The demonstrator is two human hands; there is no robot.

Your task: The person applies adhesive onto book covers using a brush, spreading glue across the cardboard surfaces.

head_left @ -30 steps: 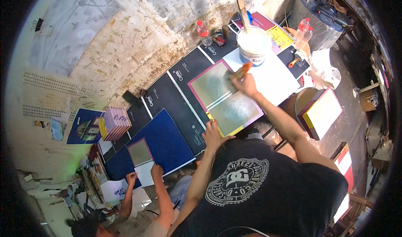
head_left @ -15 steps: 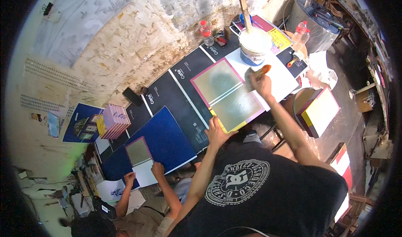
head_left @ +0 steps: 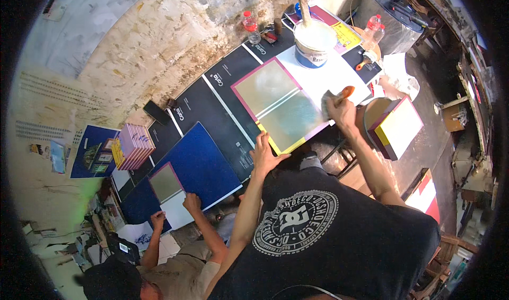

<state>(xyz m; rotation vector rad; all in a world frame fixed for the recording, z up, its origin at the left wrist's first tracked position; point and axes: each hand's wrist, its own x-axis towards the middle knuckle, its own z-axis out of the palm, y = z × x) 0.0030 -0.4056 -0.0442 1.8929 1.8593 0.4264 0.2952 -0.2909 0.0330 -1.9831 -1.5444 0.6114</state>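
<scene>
The right hand (head_left: 343,113) grips a flat brush (head_left: 347,92) by its smooth orange handle, greyish bristles near the right edge of a thin rectangular panel (head_left: 265,85). Glossy, with pink and yellow borders and two white strips (head_left: 279,102) across it, the panel lies on the black-covered tabletop (head_left: 201,106). The left hand (head_left: 265,155), open with fingers spread, touches its yellow border. Beyond stand one round bucket (head_left: 313,56), one wooden stick (head_left: 303,3) inside, and three clear, red-capped plastic bottles (head_left: 252,33).
</scene>
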